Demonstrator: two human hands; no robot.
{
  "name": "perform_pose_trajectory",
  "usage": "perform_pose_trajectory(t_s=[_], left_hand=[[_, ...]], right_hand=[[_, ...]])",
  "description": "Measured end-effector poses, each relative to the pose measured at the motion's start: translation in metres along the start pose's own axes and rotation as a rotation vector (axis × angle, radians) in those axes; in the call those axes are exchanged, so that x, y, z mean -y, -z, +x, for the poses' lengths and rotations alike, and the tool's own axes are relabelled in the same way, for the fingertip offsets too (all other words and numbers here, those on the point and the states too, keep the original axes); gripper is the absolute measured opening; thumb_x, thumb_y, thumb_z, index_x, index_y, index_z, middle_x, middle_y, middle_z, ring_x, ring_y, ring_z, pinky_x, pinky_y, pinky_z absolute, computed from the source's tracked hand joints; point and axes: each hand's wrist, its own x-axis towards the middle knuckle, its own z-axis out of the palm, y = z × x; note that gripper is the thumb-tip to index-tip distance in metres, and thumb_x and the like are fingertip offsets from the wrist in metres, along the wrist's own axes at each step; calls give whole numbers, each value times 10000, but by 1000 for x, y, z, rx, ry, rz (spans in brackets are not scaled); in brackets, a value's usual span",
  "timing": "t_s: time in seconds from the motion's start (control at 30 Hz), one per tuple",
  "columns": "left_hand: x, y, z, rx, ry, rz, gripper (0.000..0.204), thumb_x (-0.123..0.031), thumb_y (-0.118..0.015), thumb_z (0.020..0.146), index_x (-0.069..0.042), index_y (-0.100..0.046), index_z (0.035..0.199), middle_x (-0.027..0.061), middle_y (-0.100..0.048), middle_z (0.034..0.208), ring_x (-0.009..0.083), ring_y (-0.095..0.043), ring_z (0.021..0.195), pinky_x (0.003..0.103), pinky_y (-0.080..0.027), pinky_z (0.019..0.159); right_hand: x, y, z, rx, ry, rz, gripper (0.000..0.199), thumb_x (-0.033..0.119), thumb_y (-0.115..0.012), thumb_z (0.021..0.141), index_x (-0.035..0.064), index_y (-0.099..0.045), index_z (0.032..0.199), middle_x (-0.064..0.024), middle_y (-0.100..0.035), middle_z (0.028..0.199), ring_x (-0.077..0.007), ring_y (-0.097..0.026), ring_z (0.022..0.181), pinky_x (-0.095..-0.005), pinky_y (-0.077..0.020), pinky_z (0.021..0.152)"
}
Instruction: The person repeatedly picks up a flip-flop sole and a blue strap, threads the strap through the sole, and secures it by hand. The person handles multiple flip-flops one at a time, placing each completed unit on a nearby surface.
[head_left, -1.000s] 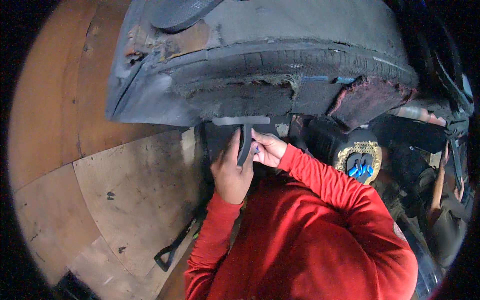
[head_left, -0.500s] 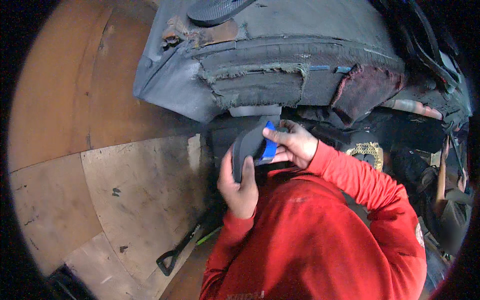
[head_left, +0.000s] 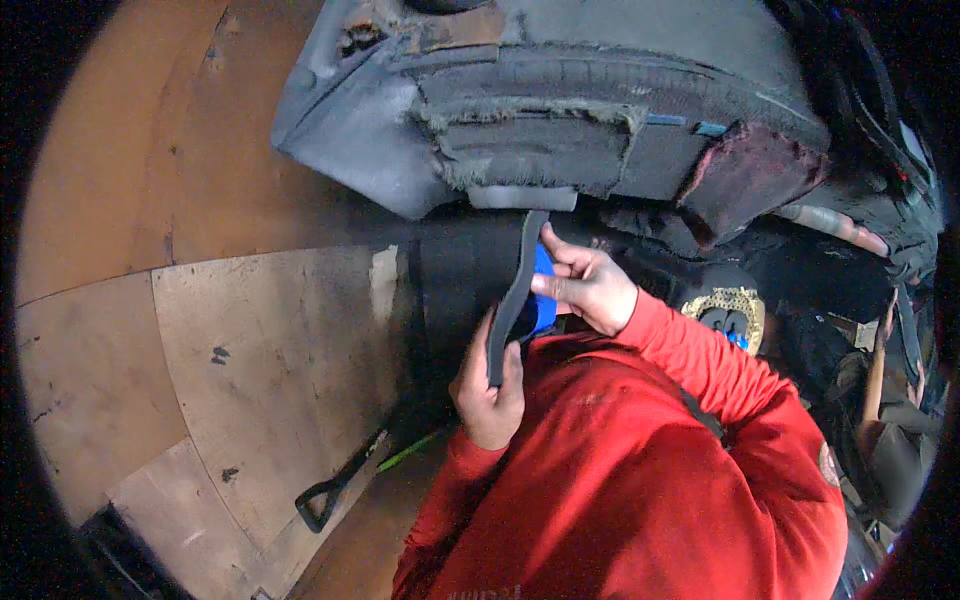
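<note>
A slide sandal with a dark grey sole [head_left: 521, 290] and a blue strap [head_left: 545, 290] is between my two hands, turned on its edge. My left hand [head_left: 488, 392] is closed around the end nearer me, thumb on one side and fingers on the other. With my right hand [head_left: 596, 286] I grip the strap side, the thumb pressed on the blue strap. Its far end is just below a pale grey block or roller [head_left: 522, 198] at the machine's lower edge; I cannot tell whether they touch.
A dusty grey machine [head_left: 600, 100] hung with frayed cloth flaps fills the far side. Right of me, a yellow basket [head_left: 752, 325] holds dark sandals with blue parts. Another person's arm [head_left: 878, 365] shows farther right. Wooden panels [head_left: 280, 370] and a black-handled tool [head_left: 318, 503] are at left.
The sandal has rolled from showing its broad flat face to standing on edge. Both hands still hold it. The whole view has shifted slightly, so the machine appears higher in the picture.
</note>
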Motion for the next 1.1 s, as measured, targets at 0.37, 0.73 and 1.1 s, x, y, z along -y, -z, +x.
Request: perform_pose_trajectory(t_s=[0.37,0.73,1.1], left_hand=[[11,-26,103,348,-28,-293,603,-178,-655,934,41,-413,1442,117,-552,1363,166,-533,1209,299,-434,1007],[9,-54,138,439,203,-90,302,-121,-634,896,23,-636,1162,11,-665,946,62,-564,824,269,-488,722],[2,-47,81,79,46,-408,547,-61,-702,884,29,-497,1382,106,-643,1248,119,-613,1074,271,-486,914]], right_hand=[[-15,0,-6,168,192,-301,527,-29,-790,784,26,-582,1265,13,-597,1190,-91,-552,1098,-291,-469,968],[26,10,13,14,-206,-48,457,-16,-690,876,93,-560,1301,-17,-645,1103,-122,-641,994,-297,-543,882],[-21,16,20,-277,983,-1464,484,42,-753,750,144,-620,1204,-230,-464,1289,-393,-569,1051,-419,-512,857]])
